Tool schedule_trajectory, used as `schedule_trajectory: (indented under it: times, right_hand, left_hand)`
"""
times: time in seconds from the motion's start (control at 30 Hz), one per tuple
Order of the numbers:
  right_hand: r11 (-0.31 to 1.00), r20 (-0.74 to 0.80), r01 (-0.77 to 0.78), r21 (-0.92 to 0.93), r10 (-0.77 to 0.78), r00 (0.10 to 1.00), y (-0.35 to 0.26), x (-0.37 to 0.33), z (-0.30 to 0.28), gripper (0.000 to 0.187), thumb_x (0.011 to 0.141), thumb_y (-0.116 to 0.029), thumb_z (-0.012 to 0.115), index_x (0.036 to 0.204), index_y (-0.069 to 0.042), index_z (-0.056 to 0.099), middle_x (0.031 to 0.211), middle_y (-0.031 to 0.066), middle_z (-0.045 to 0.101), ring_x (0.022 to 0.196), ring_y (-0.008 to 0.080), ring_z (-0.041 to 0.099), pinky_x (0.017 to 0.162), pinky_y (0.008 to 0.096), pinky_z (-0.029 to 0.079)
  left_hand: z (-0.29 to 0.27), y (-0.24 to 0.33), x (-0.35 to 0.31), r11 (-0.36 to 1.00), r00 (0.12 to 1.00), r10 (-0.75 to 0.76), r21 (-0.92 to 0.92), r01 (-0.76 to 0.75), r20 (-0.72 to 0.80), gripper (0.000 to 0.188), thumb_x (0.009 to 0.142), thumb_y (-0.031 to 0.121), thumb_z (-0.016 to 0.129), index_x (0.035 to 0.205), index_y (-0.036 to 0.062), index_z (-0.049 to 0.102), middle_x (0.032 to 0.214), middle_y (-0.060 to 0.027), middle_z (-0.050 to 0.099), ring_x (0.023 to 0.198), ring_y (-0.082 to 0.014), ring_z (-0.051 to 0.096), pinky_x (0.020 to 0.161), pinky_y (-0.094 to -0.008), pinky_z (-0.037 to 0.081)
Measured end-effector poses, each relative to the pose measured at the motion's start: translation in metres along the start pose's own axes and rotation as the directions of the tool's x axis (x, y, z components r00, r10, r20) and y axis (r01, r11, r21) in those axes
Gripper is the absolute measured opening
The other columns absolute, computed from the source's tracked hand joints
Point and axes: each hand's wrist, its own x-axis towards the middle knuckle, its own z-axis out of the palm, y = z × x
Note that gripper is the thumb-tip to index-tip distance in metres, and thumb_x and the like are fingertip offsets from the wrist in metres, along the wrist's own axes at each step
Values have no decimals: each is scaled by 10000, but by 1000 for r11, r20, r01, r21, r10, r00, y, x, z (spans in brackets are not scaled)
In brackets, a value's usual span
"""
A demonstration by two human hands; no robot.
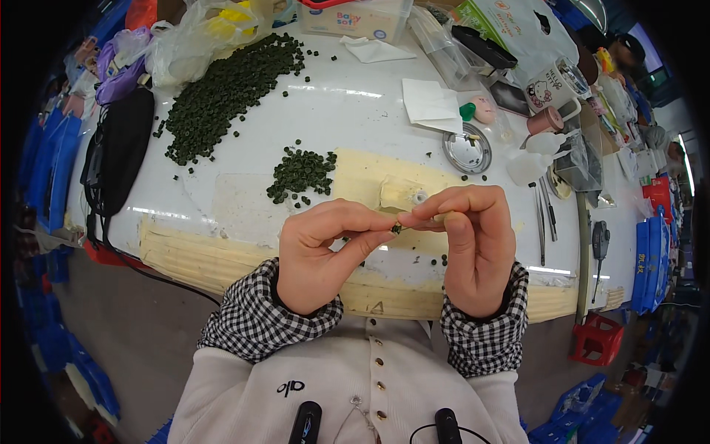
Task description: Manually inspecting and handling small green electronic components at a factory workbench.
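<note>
Between the thumb and forefinger of my left hand (325, 248) is a small dark green part (396, 229). Just to its right, my right hand (477, 244) is closed in a pinch on a thin tool with a pale end (444, 217); its kind is mostly hidden by the fingers. The tool's tip appears to meet the green part. Both hands are over the near edge of the table, in front of a cream block (396, 194) with a small white ring-shaped piece (420, 197) beside it. A small pile of the same green parts (303, 175) lies beyond my left hand.
A large heap of green parts (229, 92) spreads at the far left, beside a black cloth item (126, 152). At right are a round metal dish (467, 152), tweezers (541, 222), a white mug (551, 92) and white squeeze bottles (529, 163). Masking tape covers the table's front edge (214, 255).
</note>
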Motion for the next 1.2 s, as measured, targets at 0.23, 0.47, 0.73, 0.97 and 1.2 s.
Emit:
schedule_trajectory:
  times: [0.23,0.47,0.73,0.97,1.2]
  right_hand:
    - [1000,10,4,-1,-4,1000,0,0,0,135,1014,-75,460,1040,56,484,966,139,645,909,179,688,817,285,563]
    - [999,-171,-20,-25,15,985,2,1,2,108,998,-52,489,1022,54,494,941,133,642,893,176,684,791,277,553]
    - [739,-99,62,-671,-173,980,15,12,-6,106,833,21,658,904,-2,582,844,134,595,760,317,589,671,356,482]
    - [691,-121,102,-716,-267,956,12,11,-7,109,818,18,663,887,0,581,849,115,603,791,311,582,696,372,474]
    - [680,-63,101,-726,-211,975,10,11,-8,119,801,4,684,878,-7,594,857,106,608,821,300,580,709,366,474]
  left_hand:
    - [-1,0,0,999,1000,11,37,-11,9,183,819,-123,665,976,-34,700,938,-111,688,822,-135,621,697,-243,476]
    - [-1,0,-1,999,1000,-9,49,9,1,180,817,-126,665,970,-39,699,934,-112,687,826,-138,624,712,-246,484]
    - [0,-3,0,999,999,28,46,-27,-37,143,818,-39,714,958,-9,715,889,-92,698,766,-128,630,660,-236,494]
    - [0,-4,-2,1000,998,16,15,-15,-61,147,819,-40,715,964,-15,712,900,-95,694,776,-124,631,664,-232,497]
    - [1,0,-2,1000,998,-19,-20,18,-65,159,825,-91,686,975,-37,690,938,-108,681,816,-125,625,704,-237,497]
